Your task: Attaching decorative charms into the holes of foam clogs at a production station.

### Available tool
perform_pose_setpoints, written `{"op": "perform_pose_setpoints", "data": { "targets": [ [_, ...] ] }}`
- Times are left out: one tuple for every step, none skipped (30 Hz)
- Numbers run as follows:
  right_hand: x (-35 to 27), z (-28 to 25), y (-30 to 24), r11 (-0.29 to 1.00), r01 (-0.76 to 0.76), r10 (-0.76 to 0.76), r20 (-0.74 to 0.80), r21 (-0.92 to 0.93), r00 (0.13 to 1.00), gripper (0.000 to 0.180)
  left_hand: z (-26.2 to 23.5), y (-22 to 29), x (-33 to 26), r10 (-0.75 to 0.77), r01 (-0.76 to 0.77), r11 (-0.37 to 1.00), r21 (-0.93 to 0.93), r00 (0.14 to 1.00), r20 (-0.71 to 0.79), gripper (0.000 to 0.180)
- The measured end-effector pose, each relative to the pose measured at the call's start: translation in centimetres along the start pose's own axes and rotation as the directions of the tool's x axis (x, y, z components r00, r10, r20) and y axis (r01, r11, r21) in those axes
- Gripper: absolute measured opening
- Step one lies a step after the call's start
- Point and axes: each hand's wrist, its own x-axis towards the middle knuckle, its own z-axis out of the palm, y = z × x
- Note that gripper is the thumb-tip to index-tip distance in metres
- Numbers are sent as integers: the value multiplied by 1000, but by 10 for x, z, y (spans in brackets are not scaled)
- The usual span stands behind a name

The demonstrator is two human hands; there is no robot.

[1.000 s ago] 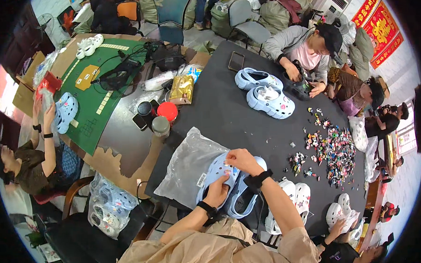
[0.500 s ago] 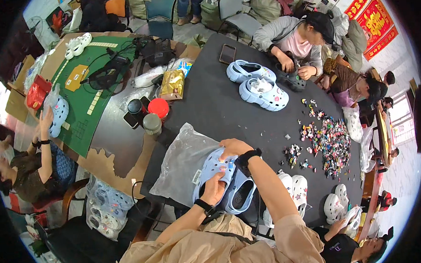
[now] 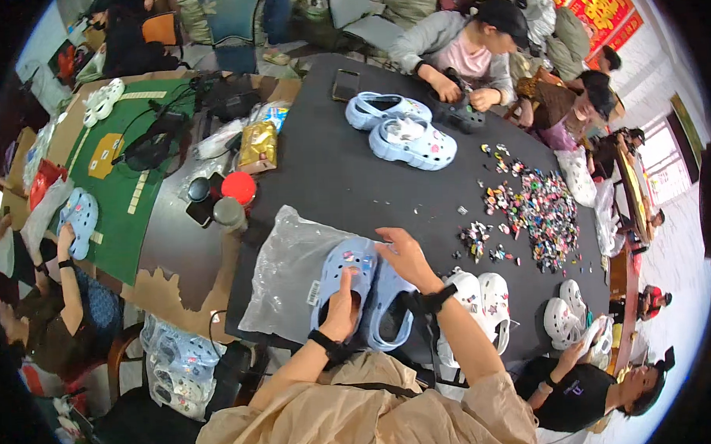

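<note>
Close to me, my left hand point(image 3: 344, 301) is curled shut on the heel end of a light blue clog point(image 3: 346, 279), thumb tucked inside the opening. The clog lies toe away from me, partly on a clear plastic bag point(image 3: 283, 271) on the near side of the dark tabletop point(image 3: 330, 176). A second light blue clog point(image 3: 390, 307) lies just beside it on the right. My right hand point(image 3: 408, 259) is mostly open, with its fingers resting at the toe of the first clog and gripping nothing that I can see. I think these clogs are light, soft and bendy, not slippery and not easy to break. The thick heel rim looks like the best spot to hold. The little charms point(image 3: 355, 259) on top may pop off if pushed. Further right lies a heap of small coloured charms point(image 3: 539, 212). Far off sit two more blue clogs point(image 3: 403, 130).
</note>
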Motion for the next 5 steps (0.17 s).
{"op": "perform_pose_setpoints", "data": {
  "targets": [
    [-14,-5,7,994,20,-10,-95,104,995,33,-4,0,1,-45,48,996,70,998,-50,51],
    [-32,-19,9,995,-41,50,-105,90,993,29,17,15,-24,73,-84,962,262,996,50,54],
    [-48,-30,2,992,-88,97,-104,87,990,25,6,14,-18,81,-111,899,424,993,89,51],
    [-63,-37,-6,967,-244,247,-33,79,969,22,-3,10,-16,99,-195,865,462,970,223,63],
    [-84,-44,20,971,-238,239,6,-26,971,25,-2,7,-16,97,-285,825,488,922,374,96]
  ]
}}
